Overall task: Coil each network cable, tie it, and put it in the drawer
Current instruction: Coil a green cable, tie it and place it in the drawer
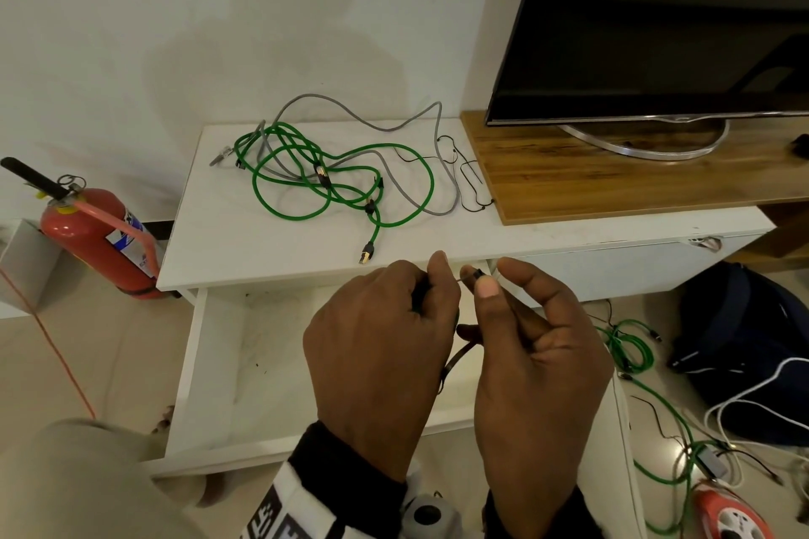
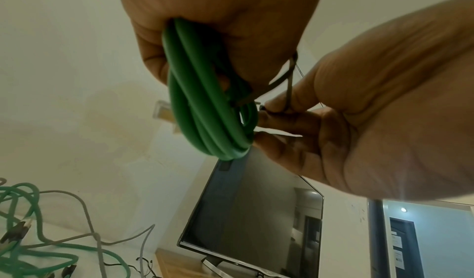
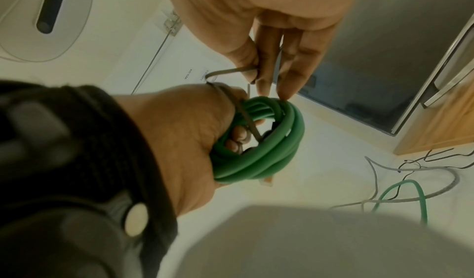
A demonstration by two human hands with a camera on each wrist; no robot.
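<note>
Both hands hover side by side over the open white drawer (image 1: 219, 368) in the head view, backs toward the camera. Curled into a fist, the left hand (image 1: 381, 368) hides what it grips; the right hand (image 1: 532, 357) stands thumb-up and pinches the head of a black cable tie (image 1: 475, 274) between thumb and forefinger, its strap showing below between the two hands. On the white cabinet top (image 1: 245, 241) behind them lie loose green cables (image 1: 341, 184) tangled with a grey cable (image 1: 394, 125), spare black ties (image 1: 468, 175) beside them, near the television (image 1: 656, 22)

From the left wrist, the left hand (image 2: 218, 18) has fingers wrapped round a coiled green cable (image 2: 205, 108) hanging below the palm, while the right hand (image 2: 372, 110) comes in from the side, fingertips pinching the tie (image 2: 279, 79) against the coil

From the right wrist, the right hand (image 3: 269, 29) points fingers down, strap threaded between them; the left hand (image 3: 184, 132) clasps the coil (image 3: 277, 150), the tie (image 3: 246, 116) crossing its loops
</note>
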